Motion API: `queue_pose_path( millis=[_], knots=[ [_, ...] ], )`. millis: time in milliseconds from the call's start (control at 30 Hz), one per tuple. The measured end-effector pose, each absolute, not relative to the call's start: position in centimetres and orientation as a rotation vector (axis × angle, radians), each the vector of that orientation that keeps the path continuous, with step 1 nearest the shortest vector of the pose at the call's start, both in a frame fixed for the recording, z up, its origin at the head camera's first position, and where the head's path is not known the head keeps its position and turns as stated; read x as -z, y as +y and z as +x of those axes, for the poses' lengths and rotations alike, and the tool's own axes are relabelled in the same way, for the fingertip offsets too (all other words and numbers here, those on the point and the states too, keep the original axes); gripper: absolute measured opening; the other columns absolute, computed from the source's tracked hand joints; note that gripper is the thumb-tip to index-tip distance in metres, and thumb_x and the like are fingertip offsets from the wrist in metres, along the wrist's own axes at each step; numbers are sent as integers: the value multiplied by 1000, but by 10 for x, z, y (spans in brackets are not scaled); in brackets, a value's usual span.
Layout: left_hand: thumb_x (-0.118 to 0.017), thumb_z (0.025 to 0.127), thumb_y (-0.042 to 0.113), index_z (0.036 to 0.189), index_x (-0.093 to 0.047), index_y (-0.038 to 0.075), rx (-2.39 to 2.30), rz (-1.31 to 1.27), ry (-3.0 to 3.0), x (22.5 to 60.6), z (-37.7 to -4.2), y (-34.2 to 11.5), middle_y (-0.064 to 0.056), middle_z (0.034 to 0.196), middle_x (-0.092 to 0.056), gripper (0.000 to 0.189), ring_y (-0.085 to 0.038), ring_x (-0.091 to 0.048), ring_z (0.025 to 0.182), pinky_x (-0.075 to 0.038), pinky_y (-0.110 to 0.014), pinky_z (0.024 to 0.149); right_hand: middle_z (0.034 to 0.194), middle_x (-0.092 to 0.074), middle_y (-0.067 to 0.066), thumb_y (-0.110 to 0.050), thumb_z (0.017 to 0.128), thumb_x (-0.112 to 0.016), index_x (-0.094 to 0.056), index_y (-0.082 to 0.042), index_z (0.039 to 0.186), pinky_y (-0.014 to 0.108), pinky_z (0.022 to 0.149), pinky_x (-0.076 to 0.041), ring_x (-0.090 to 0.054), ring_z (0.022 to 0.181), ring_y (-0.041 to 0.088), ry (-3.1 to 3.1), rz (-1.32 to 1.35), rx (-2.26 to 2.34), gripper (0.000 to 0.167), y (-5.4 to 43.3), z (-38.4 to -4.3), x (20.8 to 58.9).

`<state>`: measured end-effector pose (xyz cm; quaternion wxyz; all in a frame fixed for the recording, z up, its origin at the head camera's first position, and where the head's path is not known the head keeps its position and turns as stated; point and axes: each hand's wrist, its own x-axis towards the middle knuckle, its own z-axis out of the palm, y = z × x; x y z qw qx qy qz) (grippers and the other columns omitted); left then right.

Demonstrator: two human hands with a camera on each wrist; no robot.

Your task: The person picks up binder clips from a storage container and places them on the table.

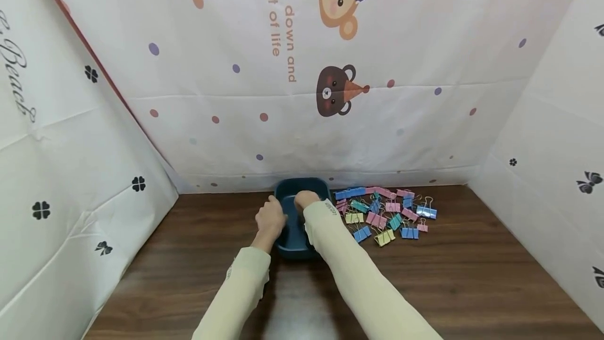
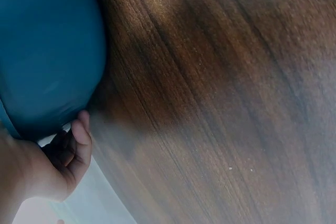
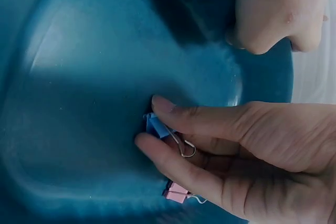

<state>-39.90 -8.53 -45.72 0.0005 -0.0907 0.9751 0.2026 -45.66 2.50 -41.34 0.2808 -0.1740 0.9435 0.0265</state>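
A dark blue plastic basin [image 1: 293, 240] stands on the table against the back wall. My left hand [image 1: 271, 219] grips its left rim, and in the left wrist view its curled fingers [image 2: 80, 140] meet the basin's outer side. Inside the basin, my right hand [image 3: 247, 156] pinches a small blue binder clip [image 3: 156, 125] between thumb and forefinger, its wire handle pointing back toward the palm. A pink binder clip [image 3: 176, 192] shows just below the forefinger; whether other fingers touch it I cannot tell. The sleeve partly covers the right hand in the head view.
Several binder clips [image 1: 376, 220] in blue, pink, yellow and green lie scattered right of the basin. The dark wooden table [image 1: 207, 256] spreads around them. White printed cloth [image 1: 226, 135] hangs behind and along both sides.
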Motion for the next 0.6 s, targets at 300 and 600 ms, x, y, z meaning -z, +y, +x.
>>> queue_pose_path(
  millis=[300,600],
  knots=[
    [-74,93,25,137,-48,-6,-629,-284,3053,454,-400,-81,-25,115,-70,59,-40,-70,100,-57,-52,87,113,-71,9,-8,90,-76,-80,-9,87,32,87,-57,-61,96,20,2491,-428,-129,5,27,-437,391],
    [-74,94,28,140,-45,-6,-631,-279,3038,455,-395,-86,-25,120,-68,64,-40,-70,100,-57,-53,88,89,-58,-2,-13,93,-74,-78,-13,93,24,67,-43,-47,75,11,2397,-688,-458,4,10,-412,358]
  ],
)
